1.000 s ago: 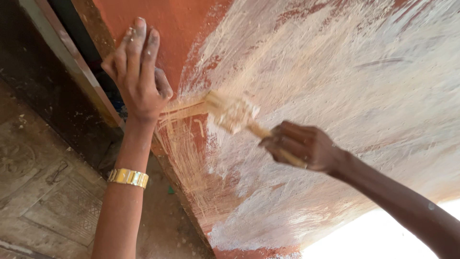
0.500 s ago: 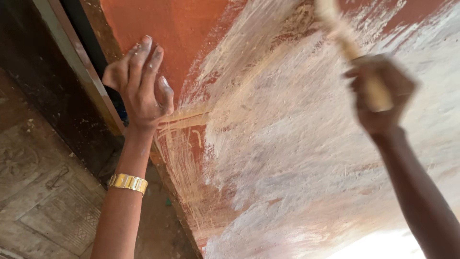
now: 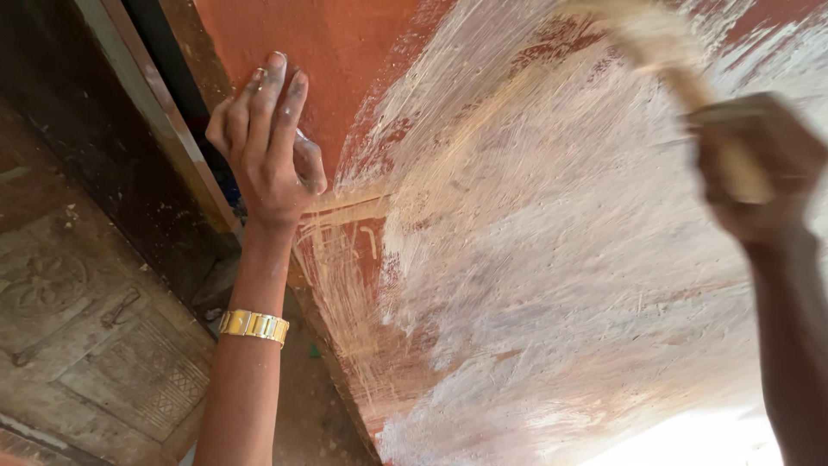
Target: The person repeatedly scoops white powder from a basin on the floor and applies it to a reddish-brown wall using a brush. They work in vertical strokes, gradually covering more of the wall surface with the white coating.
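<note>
- The right hand (image 3: 759,168), blurred at the upper right of the frame, is wrapping its fingers around the wooden handle of a paintbrush (image 3: 681,73).
- The brush's bristles are lying against the wall (image 3: 535,259) near the top edge.
- The left hand (image 3: 267,147), upper left, is pressing flat on the bare orange part, fingers (image 3: 272,86) held together and paint-smeared.
- A gold bracelet (image 3: 253,325) is circling the left wrist.
- White streaks are covering the wall's centre and right.
- A dark patterned floor (image 3: 78,328) is showing at lower left.
</note>
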The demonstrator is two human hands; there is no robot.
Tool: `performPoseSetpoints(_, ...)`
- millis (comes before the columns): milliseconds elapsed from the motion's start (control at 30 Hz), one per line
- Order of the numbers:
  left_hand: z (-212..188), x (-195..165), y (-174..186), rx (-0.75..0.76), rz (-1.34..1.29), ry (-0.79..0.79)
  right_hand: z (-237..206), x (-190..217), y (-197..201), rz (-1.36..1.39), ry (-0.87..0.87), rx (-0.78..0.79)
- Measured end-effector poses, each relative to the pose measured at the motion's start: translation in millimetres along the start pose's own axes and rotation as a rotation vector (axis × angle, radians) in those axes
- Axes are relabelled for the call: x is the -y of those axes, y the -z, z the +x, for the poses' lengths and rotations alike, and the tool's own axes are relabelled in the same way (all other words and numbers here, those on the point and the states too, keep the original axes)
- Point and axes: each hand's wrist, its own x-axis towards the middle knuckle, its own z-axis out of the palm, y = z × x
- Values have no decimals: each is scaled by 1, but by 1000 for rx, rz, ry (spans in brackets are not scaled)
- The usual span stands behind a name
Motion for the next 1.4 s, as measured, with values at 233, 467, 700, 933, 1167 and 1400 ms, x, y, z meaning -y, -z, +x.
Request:
performPoseSetpoints(233, 5, -6, 1, -10, 46, -19, -211, 66, 62, -144, -502, -98)
performPoseSetpoints(467, -30, -93, 21, 19, 93, -55, -461, 252, 95, -142, -1203, 254)
performPoseSetpoints(700, -234, -375, 7, 218, -580, 230, -548, 472, 162, -394, -2150, 386)
performPoseSetpoints(933, -413, -604, 87, 1341, -1099, 876, -589, 506, 151, -425, -2329, 289)
performPoseSetpoints(1167, -615, -798, 236, 2115, -793, 862, -752, 497, 98, -153, -2285, 430)
performPoseSetpoints(1400, -685, -841, 243, 2378, -660, 462, -866, 485, 67, 230, -2103, 684)
